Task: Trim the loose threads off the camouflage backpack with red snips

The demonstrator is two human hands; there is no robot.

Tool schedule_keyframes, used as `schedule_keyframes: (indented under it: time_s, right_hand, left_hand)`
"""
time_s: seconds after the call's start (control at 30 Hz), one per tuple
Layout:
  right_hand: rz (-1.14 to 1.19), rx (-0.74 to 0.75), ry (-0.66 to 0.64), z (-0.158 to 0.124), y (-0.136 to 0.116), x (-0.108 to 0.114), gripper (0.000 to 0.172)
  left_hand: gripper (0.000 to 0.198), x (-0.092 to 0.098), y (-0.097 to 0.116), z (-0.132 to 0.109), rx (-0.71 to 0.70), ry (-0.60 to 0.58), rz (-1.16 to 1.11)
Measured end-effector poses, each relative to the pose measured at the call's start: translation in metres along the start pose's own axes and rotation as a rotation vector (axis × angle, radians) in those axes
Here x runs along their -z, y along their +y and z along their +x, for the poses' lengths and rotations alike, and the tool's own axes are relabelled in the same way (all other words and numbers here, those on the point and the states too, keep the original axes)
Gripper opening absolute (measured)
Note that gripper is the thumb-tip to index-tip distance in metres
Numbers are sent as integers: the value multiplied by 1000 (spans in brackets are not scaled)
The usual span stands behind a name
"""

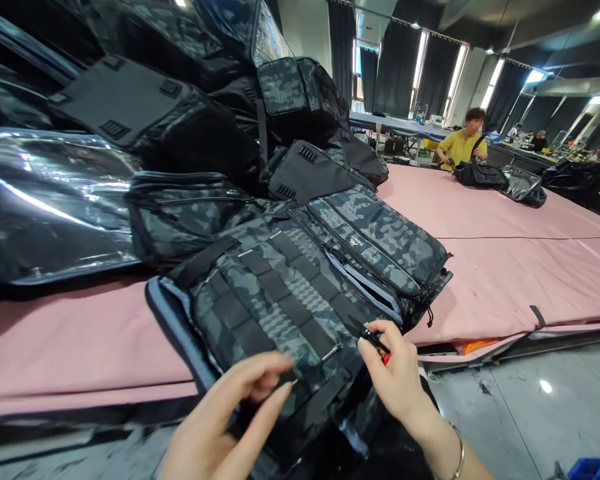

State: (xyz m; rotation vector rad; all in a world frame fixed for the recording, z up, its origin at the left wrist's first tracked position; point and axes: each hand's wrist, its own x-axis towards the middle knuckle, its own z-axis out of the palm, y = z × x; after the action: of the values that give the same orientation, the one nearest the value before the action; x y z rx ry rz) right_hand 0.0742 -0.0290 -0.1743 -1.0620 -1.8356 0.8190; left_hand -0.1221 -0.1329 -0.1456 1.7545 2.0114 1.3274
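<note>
A grey camouflage backpack (pixel 300 280) lies flat on the pink table (pixel 505 267), its webbing straps facing up and its lower end hanging over the near edge. My left hand (pixel 230 420) rests on the bag's lower edge with thumb and fingers pinching a black strap. My right hand (pixel 395 373) is closed on a small black and red tool (pixel 377 343) held against the bag's webbing. A bracelet sits on my right wrist.
A tall pile of more camouflage backpacks (pixel 190 100), some in shiny plastic wrap (pixel 50 200), fills the left and back. A person in a yellow top (pixel 463 143) handles a black bag (pixel 480 175) at the table's far side. A grey tiled floor (pixel 540 407) lies at the right.
</note>
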Motion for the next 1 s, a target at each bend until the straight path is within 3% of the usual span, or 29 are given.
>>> schedule_keyframes:
  time_s: [0.13, 0.3, 0.47, 0.6, 0.77, 1.0]
  right_hand:
    - [-47, -24, 27, -17, 3, -8, 24]
    - [-81, -16, 89, -22, 8, -12, 25]
    - [-150, 120, 142, -23, 9, -9, 26]
    - [-193, 201, 69, -25, 6, -3, 25]
    - [-252, 230, -29, -25, 2, -1, 26]
    - [-277, 252, -21, -24, 1, -10, 24]
  left_hand:
    - [35, -31, -1, 25, -148, -72, 108]
    - [33, -58, 1, 34, -153, -122, 317]
    - [31, -59, -1, 28, -80, -57, 259]
    - [28, -57, -1, 28, -25, -79, 167]
    - [28, -56, 2, 29, 25, -93, 103]
    - [27, -57, 4, 27, 12, -78, 83]
